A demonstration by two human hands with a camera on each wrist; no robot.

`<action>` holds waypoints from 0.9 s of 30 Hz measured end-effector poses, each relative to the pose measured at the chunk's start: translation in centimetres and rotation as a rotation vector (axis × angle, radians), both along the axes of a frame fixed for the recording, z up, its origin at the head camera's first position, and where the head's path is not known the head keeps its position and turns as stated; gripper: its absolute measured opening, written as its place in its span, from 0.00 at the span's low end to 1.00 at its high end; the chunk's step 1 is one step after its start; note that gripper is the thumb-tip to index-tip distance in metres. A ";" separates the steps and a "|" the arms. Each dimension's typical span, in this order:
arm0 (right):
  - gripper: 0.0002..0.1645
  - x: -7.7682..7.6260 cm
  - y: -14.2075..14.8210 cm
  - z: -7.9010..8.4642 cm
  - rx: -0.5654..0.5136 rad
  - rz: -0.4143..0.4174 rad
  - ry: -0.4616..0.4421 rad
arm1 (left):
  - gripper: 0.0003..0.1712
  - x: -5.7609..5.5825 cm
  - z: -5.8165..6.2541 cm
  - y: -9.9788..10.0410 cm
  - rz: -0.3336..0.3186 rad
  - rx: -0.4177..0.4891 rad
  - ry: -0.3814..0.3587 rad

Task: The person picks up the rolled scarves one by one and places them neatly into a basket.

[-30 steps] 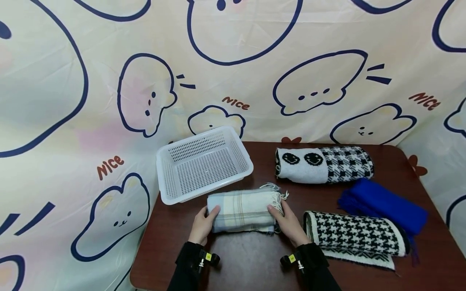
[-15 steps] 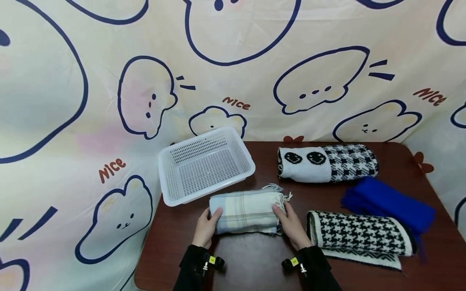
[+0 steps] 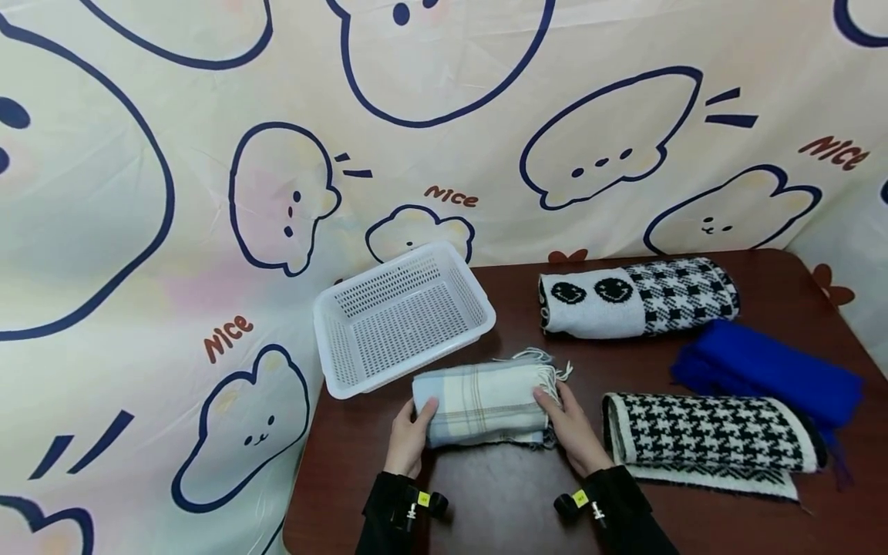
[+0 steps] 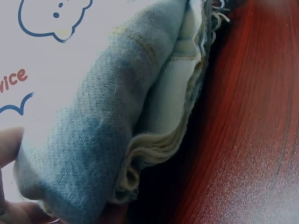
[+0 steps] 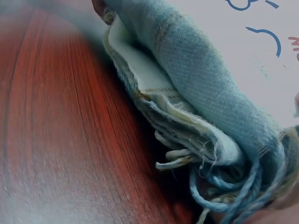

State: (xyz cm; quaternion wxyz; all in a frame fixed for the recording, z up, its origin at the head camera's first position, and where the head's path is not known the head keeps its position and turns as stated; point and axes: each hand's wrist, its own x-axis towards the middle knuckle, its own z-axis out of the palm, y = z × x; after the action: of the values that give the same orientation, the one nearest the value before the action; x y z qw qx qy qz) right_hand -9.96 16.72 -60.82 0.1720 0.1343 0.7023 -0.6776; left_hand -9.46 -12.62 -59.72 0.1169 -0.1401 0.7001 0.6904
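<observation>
A folded plaid scarf [image 3: 486, 405], pale blue and cream with a fringe at its right end, lies between my two hands at the table's middle. My left hand [image 3: 409, 439] grips its left end, thumb on top and fingers underneath. At the fringed end my right hand [image 3: 574, 428] holds it the same way. In the left wrist view the scarf [image 4: 88, 126] shows its stacked layers along the near side. Seen from the right wrist, the scarf [image 5: 196, 70] has twisted tassels hanging by the fingers.
A white plastic basket [image 3: 340, 381] with nothing in it stands behind the scarf, to the left. To the right lie a folded houndstooth scarf [image 3: 714, 432], a blue scarf [image 3: 770, 370] and a rolled black-and-white scarf [image 3: 597, 308]. A printed cloth backdrop [image 3: 402, 169] rises behind the table [image 3: 499, 501].
The whole head view has shifted and tilted slightly, so things sit a little farther right. Both hands keep their hold on the plaid scarf, which stays in place on the table.
</observation>
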 end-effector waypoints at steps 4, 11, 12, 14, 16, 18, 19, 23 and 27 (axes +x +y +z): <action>0.59 0.3 0.0 0.2 -0.049 -0.012 -0.011 | 0.48 0.1 0.1 0.1 -0.001 0.013 0.011; 0.62 0.7 0.0 0.6 -0.089 -0.043 -0.018 | 0.46 0.3 0.3 0.1 0.001 0.033 0.016; 0.62 0.7 0.0 0.7 -0.090 -0.045 -0.019 | 0.45 0.3 0.4 0.1 0.000 0.035 0.020; 0.63 0.8 0.1 1.0 -0.094 -0.045 -0.020 | 0.45 0.4 0.7 0.2 -0.002 0.040 0.025; 0.63 0.9 0.2 1.3 -0.101 -0.047 -0.014 | 0.45 0.5 1.0 0.3 -0.005 0.048 0.029; 0.62 1.0 0.3 1.5 -0.108 -0.046 -0.005 | 0.46 0.6 1.2 0.4 -0.005 0.054 0.033; 0.61 1.1 0.3 1.6 -0.113 -0.045 0.000 | 0.46 0.6 1.4 0.4 -0.005 0.058 0.036; 0.59 1.4 0.5 2.0 -0.125 -0.037 0.011 | 0.45 0.6 1.8 0.5 0.001 0.068 0.038; 0.59 1.5 0.6 2.7 -0.132 -0.042 0.013 | 0.44 0.7 2.2 0.6 -0.001 0.078 0.047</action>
State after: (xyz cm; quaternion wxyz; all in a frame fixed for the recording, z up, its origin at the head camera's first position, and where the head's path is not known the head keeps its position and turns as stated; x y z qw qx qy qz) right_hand -8.50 17.33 -58.11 0.1616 0.1327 0.6542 -0.7269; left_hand -8.72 -12.07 -57.53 0.1064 -0.1188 0.6754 0.7200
